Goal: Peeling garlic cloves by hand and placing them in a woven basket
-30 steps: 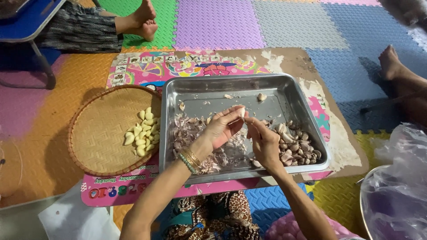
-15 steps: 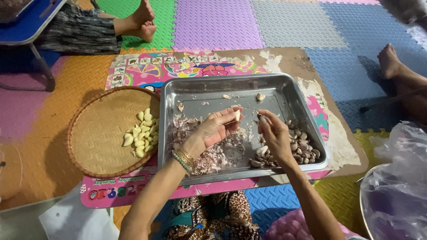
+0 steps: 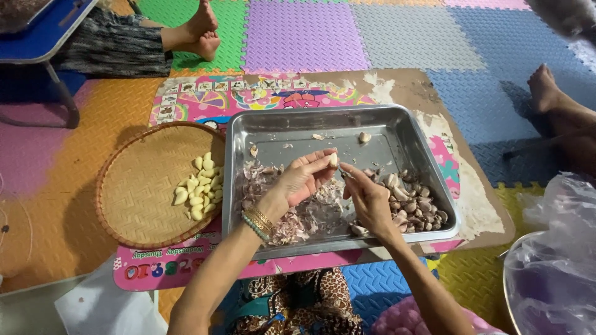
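Both hands had met again over the middle of the shiny rectangular metal tray (image 3: 282, 121), the left hand (image 3: 298, 183) pinching a pale peeled garlic clove (image 3: 333, 160), the right hand (image 3: 369, 198) closed loosely beside it.

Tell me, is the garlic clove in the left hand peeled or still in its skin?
Peeled, it seems: the garlic clove at the left hand's fingertips looks smooth and pale, like the peeled cloves in the woven basket.

A small, pale, peeled garlic clove (image 3: 333, 160) sits upright just above the frame's centre, pinched at the left hand's (image 3: 298, 183) fingertips over the rectangular shiny metal tray (image 3: 273, 133).
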